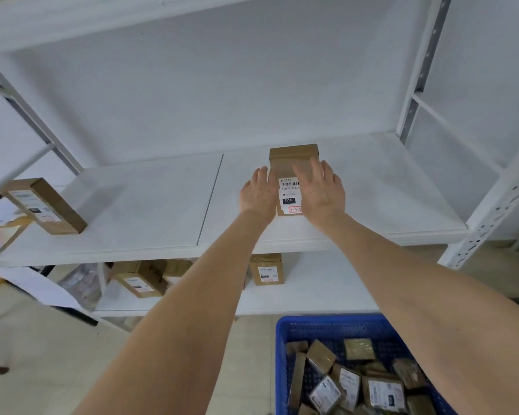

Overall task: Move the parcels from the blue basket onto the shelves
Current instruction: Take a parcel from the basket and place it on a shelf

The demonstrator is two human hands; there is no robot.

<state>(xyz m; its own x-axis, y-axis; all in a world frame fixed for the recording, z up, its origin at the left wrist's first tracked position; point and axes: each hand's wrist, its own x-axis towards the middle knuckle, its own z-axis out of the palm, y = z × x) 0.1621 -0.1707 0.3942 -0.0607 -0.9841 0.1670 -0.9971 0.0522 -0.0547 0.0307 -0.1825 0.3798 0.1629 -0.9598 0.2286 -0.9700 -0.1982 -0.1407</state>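
So on my feed the brown parcel [292, 163] sits flat on the white shelf [387, 187], right between both hands. The left hand [259, 191] is against its left edge with fingers straight. The right hand [319, 187] lies across the top right side, fingers spread and flat, covering part of the label. Neither one is really curled around it, more like pressing. Well off to the left of the left hand there's another parcel [45, 205] on the same shelf. The blue basket [327, 324] with more parcels is down under the right forearm.
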